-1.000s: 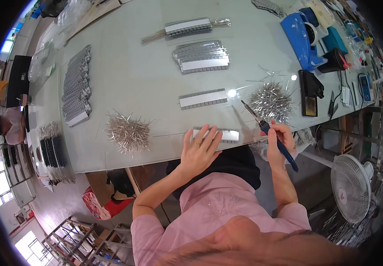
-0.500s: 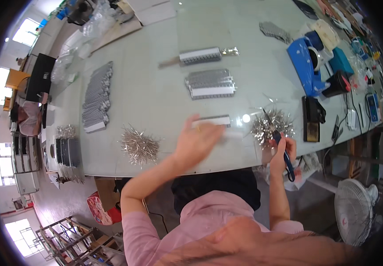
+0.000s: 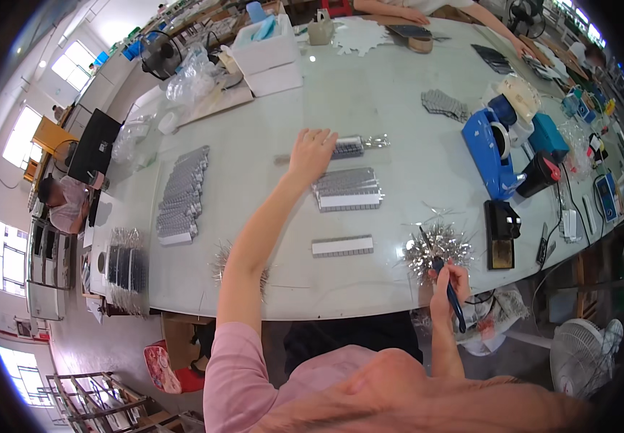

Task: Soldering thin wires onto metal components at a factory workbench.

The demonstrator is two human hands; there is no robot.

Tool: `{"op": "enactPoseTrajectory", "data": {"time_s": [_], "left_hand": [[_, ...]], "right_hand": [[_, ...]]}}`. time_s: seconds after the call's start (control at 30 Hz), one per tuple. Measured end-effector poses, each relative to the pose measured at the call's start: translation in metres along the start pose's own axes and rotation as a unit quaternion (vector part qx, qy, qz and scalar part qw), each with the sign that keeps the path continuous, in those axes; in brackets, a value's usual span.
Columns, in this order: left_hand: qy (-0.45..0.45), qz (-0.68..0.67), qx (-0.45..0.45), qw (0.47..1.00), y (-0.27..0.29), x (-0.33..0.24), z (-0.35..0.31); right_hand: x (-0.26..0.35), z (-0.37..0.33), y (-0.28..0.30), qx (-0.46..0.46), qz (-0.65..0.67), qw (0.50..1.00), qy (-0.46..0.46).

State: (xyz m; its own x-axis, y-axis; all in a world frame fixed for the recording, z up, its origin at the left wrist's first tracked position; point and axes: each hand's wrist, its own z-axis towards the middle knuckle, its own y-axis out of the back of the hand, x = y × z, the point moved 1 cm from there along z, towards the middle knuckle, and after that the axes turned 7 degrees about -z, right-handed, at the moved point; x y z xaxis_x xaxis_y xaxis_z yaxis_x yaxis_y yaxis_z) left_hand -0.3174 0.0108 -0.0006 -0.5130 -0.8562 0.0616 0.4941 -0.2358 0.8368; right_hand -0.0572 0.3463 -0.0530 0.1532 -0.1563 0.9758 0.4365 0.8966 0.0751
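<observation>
My left hand (image 3: 312, 154) reaches to the far row, its fingers bent over the left end of a stack of grey-and-white strips (image 3: 348, 148). Silvery wire leads stick out at the stack's right end; my fingers hide its left part. In my right hand (image 3: 450, 280) is a soldering iron (image 3: 451, 292) with a dark blue handle, its thin tip pointing away from me over a bristly bunch of silvery wires (image 3: 438, 245). A single white-and-grey strip (image 3: 342, 246) lies between my arms. Beyond it is a pile of similar strips (image 3: 346, 191).
Overlapping grey strips (image 3: 182, 195) lie left, and my left forearm partly covers another wire bunch (image 3: 222, 263). At right stand a blue tape dispenser (image 3: 489, 155), a black iron stand (image 3: 499, 238) and a dark cup (image 3: 539, 173). A white box (image 3: 269, 61) stands far left; another person's hand (image 3: 414, 16) is across the table.
My left hand has moved away from me, from near the single strip to the far stack. The right hand keeps the soldering iron at the wire bunch. The view has tilted up.
</observation>
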Motion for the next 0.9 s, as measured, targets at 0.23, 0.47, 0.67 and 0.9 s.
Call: {"op": "enactPoseTrajectory", "data": {"time_s": [0.23, 0.47, 0.67, 0.9], "left_hand": [[0.051, -0.111, 0.063, 0.99, 0.07, -0.081, -0.052], [0.123, -0.215, 0.217, 0.944, 0.117, -0.187, -0.16], [0.164, -0.234, 0.226, 0.931, 0.139, -0.208, -0.177], [0.129, -0.212, 0.208, 0.946, 0.141, -0.222, -0.195]], "right_hand": [[0.006, -0.007, 0.006, 0.014, -0.01, 1.0, -0.009], [0.007, -0.009, 0.004, -0.013, -0.005, 1.0, 0.005], [0.031, -0.007, 0.004, 0.042, 0.001, 0.999, -0.009], [0.066, -0.025, 0.031, 0.163, -0.149, 0.974, 0.044]]}}
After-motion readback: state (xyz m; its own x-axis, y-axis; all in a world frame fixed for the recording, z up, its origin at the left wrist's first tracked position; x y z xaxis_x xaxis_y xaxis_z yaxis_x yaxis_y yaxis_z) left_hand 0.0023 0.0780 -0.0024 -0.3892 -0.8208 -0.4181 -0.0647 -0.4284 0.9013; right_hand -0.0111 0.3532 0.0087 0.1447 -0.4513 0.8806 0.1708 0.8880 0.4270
